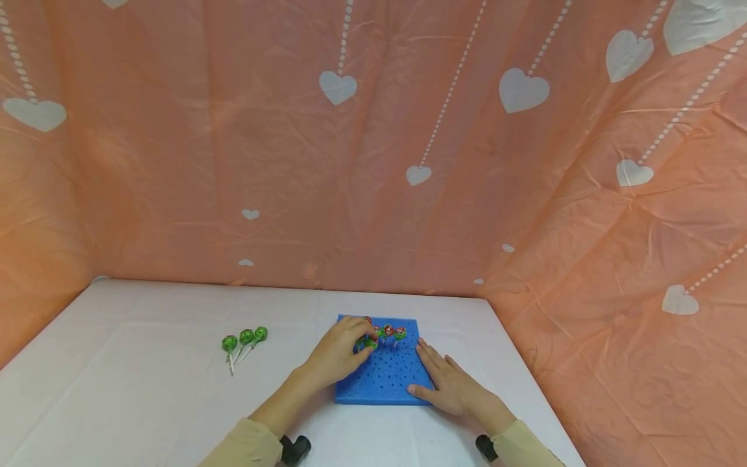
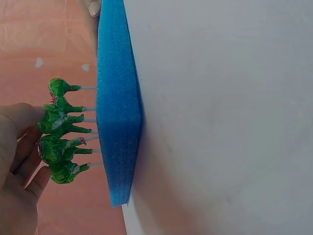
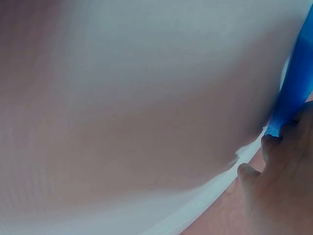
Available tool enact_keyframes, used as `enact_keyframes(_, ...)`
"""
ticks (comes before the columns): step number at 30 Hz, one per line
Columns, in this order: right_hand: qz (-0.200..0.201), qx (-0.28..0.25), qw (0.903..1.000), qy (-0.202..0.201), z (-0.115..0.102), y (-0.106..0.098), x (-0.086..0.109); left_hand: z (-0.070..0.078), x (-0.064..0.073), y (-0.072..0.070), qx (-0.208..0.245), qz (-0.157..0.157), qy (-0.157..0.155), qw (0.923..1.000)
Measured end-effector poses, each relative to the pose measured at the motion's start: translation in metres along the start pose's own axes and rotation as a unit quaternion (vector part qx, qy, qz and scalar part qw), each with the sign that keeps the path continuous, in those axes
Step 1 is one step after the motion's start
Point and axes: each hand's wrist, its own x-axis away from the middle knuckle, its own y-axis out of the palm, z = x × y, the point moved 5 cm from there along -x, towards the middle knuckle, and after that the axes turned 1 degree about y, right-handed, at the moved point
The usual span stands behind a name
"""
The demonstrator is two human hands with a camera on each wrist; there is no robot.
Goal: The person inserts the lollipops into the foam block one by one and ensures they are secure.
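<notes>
A blue foam block (image 1: 385, 383) dotted with small holes lies on the table. Several green-and-red wrapped lollipops (image 1: 388, 331) stand upright in it by their white sticks, in the block's far part. My left hand (image 1: 338, 350) reaches over the block's left side; its thumb and fingers pinch a green lollipop (image 2: 53, 119) whose stick meets the foam. Which hole that stick sits in is hidden. Against the block's right edge rests my right hand (image 1: 452, 386), fingers straight, thumb at the near right corner. In the right wrist view its fingers touch the block's side (image 3: 293, 93).
To the left, apart from the block, three green lollipops (image 1: 246, 337) lie on the white-covered table (image 1: 146, 389). Behind and at the sides hangs an orange curtain (image 1: 280, 162) with white hearts.
</notes>
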Motion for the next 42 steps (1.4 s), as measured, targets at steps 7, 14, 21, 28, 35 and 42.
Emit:
enact_keyframes(7, -0.002, -0.001, 1.0, 0.004, 0.0, 0.001, 0.0, 0.001, 0.0, -0.004, 0.014, 0.01, 0.004, 0.9999)
enact_keyframes(14, -0.006, -0.01, 0.9999, 0.006, 0.0, 0.002, 0.0, -0.001, 0.001, -0.015, 0.035, 0.028, 0.006, 0.999)
enact_keyframes(21, -0.008, -0.019, 0.9998, 0.002, -0.001, 0.002, 0.001, -0.014, 0.005, -0.034, 0.031, 0.043, -0.026, 0.9983)
enact_keyframes(28, -0.005, -0.012, 0.9999, -0.004, 0.0, 0.003, -0.001, -0.03, 0.013, -0.053, 0.014, 0.066, -0.04, 0.997)
enact_keyframes(35, -0.01, -0.014, 0.9999, -0.002, 0.0, 0.004, -0.001, -0.046, 0.024, -0.074, -0.01, 0.092, -0.032, 0.9952)
enact_keyframes(42, -0.012, -0.014, 0.9998, -0.004, 0.0, 0.002, 0.0, -0.063, 0.04, -0.098, -0.026, 0.105, -0.032, 0.9936)
